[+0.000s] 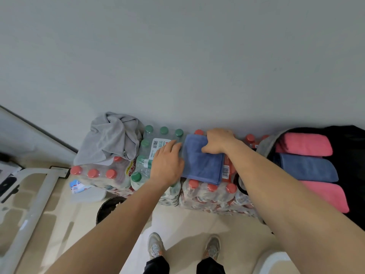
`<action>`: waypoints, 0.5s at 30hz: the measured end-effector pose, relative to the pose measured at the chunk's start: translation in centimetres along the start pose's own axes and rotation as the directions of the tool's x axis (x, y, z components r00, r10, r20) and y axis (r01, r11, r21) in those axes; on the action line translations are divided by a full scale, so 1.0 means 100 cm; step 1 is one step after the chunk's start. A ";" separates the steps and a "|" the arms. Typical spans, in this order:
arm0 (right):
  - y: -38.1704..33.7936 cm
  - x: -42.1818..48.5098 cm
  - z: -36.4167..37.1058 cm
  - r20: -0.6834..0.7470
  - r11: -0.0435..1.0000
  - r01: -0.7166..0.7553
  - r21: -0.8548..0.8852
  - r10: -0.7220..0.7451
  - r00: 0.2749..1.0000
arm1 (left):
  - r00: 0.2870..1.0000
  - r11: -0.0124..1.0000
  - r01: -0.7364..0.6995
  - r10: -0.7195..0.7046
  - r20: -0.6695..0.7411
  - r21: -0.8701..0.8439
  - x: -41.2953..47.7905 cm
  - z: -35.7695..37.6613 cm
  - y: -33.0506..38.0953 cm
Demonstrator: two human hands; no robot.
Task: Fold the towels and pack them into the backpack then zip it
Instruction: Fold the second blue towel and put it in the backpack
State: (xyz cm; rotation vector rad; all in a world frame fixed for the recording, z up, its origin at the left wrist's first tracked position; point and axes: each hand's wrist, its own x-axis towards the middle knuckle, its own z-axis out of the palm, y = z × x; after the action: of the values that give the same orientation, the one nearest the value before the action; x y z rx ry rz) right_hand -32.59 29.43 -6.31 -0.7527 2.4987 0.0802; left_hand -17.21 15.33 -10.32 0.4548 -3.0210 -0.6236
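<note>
While folded on the bottle packs beside the backpack, treat blue towel as light, soft, limp; pinched backpack-side by right hand, thumb atop; steadied opposite by left hand, fingers straight, together; grip folded edge.

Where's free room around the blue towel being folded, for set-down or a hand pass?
Free: red-cap bottle row in front of the blue towel; floor tiles between that row and the shoes. Crowded: green-cap pack under left hand; backpack mouth filled by three towels.
</note>
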 end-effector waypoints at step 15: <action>0.009 -0.070 -0.022 -0.053 0.821 0.199 0.535 -0.203 0.978 | 0.923 0.868 0.210 -0.023 0.385 -0.450 0.006 -0.047 0.013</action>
State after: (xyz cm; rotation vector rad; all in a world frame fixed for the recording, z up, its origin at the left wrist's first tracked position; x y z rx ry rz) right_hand -29.20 33.24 -1.01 -0.7550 2.2437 -0.6707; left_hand -17.71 14.49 -5.51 0.5467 -2.9919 -1.5952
